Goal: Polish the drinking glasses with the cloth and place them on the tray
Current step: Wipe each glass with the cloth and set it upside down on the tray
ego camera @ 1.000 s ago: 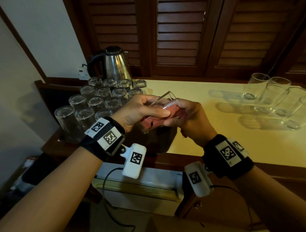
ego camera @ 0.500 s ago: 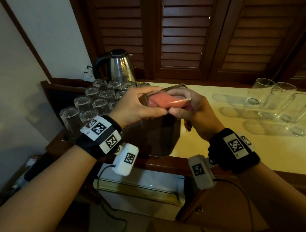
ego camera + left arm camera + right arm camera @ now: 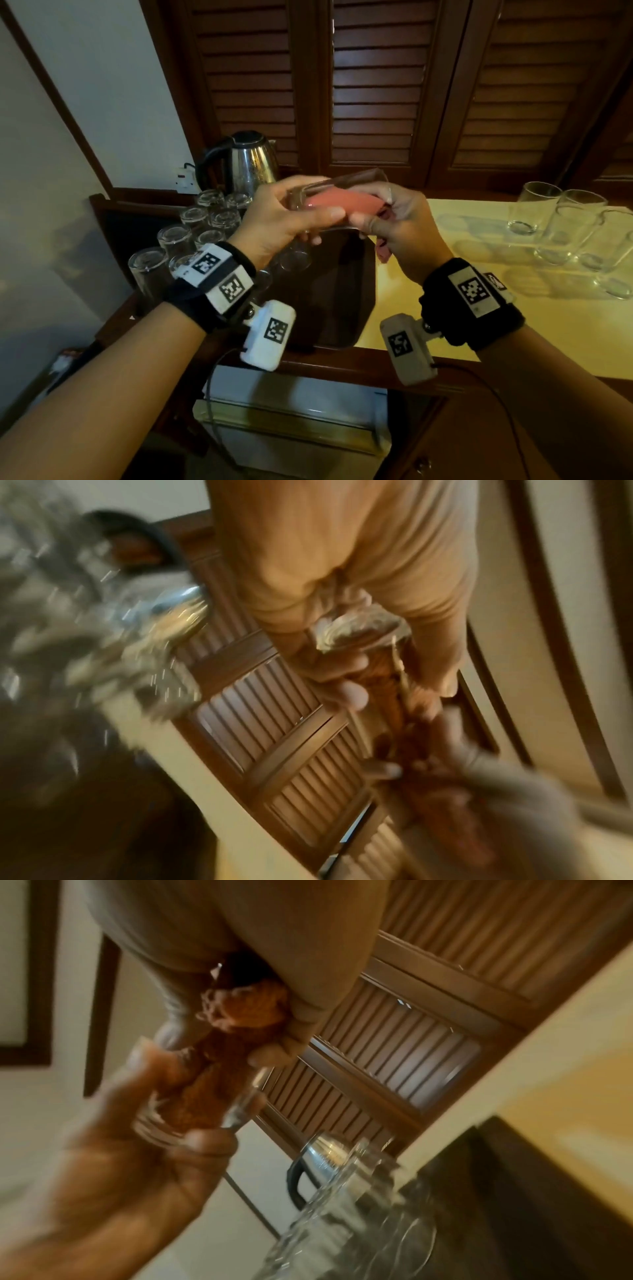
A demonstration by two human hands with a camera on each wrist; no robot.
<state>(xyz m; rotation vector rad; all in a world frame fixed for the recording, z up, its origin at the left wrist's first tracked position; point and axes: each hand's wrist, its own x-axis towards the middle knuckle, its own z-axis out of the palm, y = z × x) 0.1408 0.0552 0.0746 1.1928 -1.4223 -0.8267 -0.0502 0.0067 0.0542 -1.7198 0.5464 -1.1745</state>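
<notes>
My left hand (image 3: 291, 219) grips a clear drinking glass (image 3: 342, 186) by its base, lying almost level above the tray. A pink cloth (image 3: 339, 205) is stuffed inside it. My right hand (image 3: 387, 219) pinches the cloth at the glass's mouth, and a cloth end hangs below that hand. The left wrist view is blurred but shows the glass base (image 3: 359, 631) under my left fingers (image 3: 342, 691). In the right wrist view my right fingers (image 3: 274, 1047) hold the bunched cloth (image 3: 240, 1015) going into the glass (image 3: 192, 1118). The dark tray (image 3: 335, 291) lies beneath, with several upturned glasses (image 3: 191, 233) on its left half.
A steel kettle (image 3: 246, 161) stands behind the tray by a wall socket. Several upright glasses (image 3: 565, 226) crowd the right of the cream counter (image 3: 445, 274). Dark louvred doors run behind. A small fridge (image 3: 291, 428) sits under the counter edge.
Both hands have lifted the glass higher and tipped it from a slant to nearly level. The cloth stays inside it, and the grips have not changed.
</notes>
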